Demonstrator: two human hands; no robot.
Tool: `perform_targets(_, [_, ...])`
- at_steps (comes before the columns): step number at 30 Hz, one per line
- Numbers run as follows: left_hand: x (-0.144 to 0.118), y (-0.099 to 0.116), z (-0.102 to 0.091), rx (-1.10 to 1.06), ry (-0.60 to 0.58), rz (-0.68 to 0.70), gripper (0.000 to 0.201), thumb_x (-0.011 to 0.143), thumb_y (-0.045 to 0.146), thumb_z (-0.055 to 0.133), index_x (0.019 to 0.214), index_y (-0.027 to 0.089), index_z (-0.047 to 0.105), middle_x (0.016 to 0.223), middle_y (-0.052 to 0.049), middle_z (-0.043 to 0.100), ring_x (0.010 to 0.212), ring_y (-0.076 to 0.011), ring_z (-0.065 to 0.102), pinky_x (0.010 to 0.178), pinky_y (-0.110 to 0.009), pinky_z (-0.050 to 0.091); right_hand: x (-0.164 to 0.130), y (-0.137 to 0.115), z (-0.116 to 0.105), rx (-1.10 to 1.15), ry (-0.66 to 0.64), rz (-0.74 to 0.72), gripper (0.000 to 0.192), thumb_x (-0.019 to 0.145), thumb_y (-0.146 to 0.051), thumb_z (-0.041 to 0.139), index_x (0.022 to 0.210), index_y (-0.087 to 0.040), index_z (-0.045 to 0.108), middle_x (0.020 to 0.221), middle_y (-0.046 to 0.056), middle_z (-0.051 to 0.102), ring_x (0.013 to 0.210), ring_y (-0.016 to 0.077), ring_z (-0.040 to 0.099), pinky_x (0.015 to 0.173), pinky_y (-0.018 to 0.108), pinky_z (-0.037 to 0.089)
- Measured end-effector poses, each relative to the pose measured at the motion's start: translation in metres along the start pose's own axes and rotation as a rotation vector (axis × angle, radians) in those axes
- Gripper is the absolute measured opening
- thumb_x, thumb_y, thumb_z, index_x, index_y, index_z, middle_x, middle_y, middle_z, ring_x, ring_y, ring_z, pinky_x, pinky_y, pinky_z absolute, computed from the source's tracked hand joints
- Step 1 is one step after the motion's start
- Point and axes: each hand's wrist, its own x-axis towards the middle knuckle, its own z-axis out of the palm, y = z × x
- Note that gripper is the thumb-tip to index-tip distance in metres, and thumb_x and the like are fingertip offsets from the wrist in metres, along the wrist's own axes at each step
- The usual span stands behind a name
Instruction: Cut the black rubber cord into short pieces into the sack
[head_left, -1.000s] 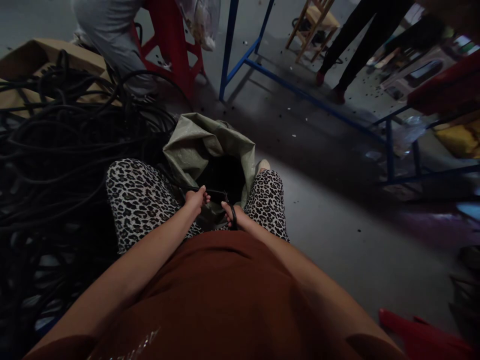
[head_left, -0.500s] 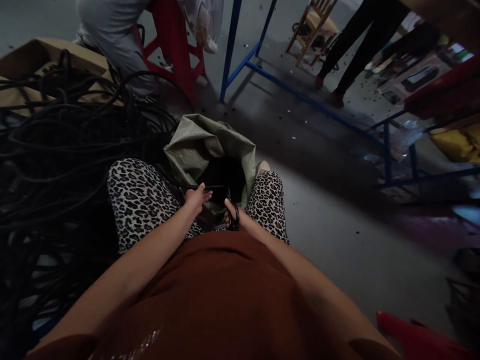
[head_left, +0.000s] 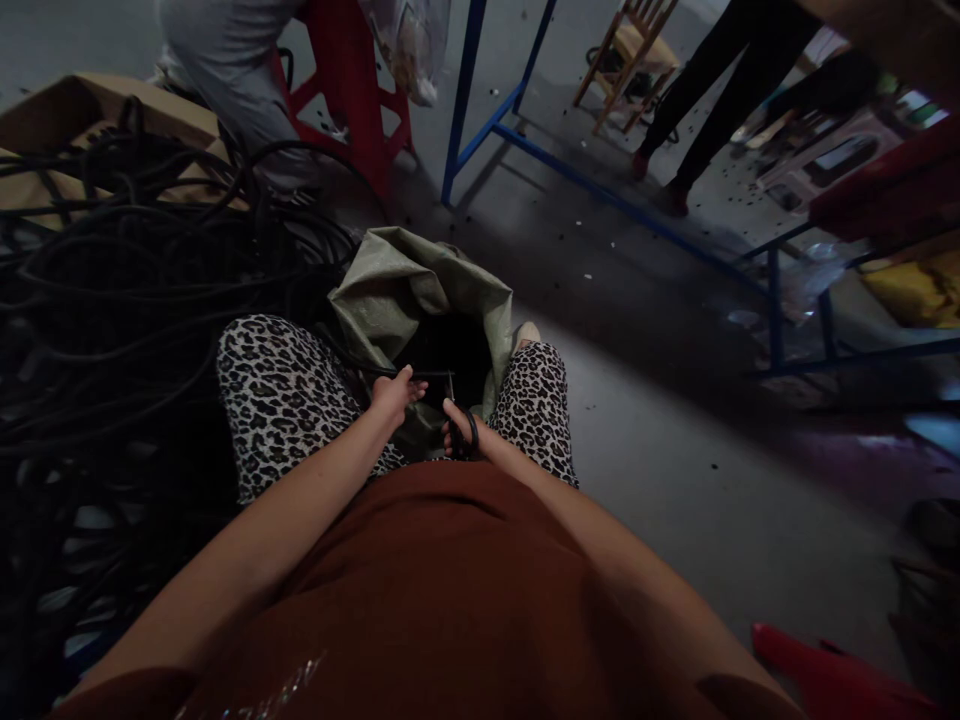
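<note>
Left hand [head_left: 393, 395] fingers pinch cable [head_left: 352, 362]; right hand [head_left: 461, 432] grips scissors [head_left: 459, 420].

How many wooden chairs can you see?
1: a wooden chair stands on the floor at the top, beside a person's dark legs. Others may be hidden out of frame.

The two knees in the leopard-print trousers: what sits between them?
In the head view, an open grey-green woven sack stands between the knees. Above its dark mouth the left hand holds a thin black cable, and the right hand grips black-handled scissors.
</note>
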Motion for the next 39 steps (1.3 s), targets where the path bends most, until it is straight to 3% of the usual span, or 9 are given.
perform_targets(18, [0.000, -0.004, -0.002, 0.140, -0.024, 0.007, 0.015, 0.083, 0.018, 0.057, 0.073, 0.013, 0.048, 0.052, -0.006, 0.059, 0.051, -0.0168, 0.064, 0.051, -0.025, 0.049, -0.010, -0.006, 0.000, 0.054, 0.010, -0.043, 0.055, 0.090, -0.062, 0.037, 0.084, -0.010, 0.054, 0.055, 0.002, 0.055, 0.040, 0.0094, 0.054, 0.036, 0.017, 0.036])
perform_targets(39, [0.000, -0.001, -0.001, 0.146, -0.010, 0.036, 0.015, 0.082, 0.019, 0.061, 0.074, 0.012, 0.050, 0.052, -0.004, 0.059, 0.048, -0.0151, 0.062, 0.050, -0.025, 0.050, -0.008, -0.007, -0.002, 0.012, 0.061, -0.055, 0.054, 0.087, -0.064, 0.044, 0.072, -0.013, 0.051, 0.047, -0.001, 0.049, 0.033, 0.0088, 0.048, 0.033, 0.018, 0.038])
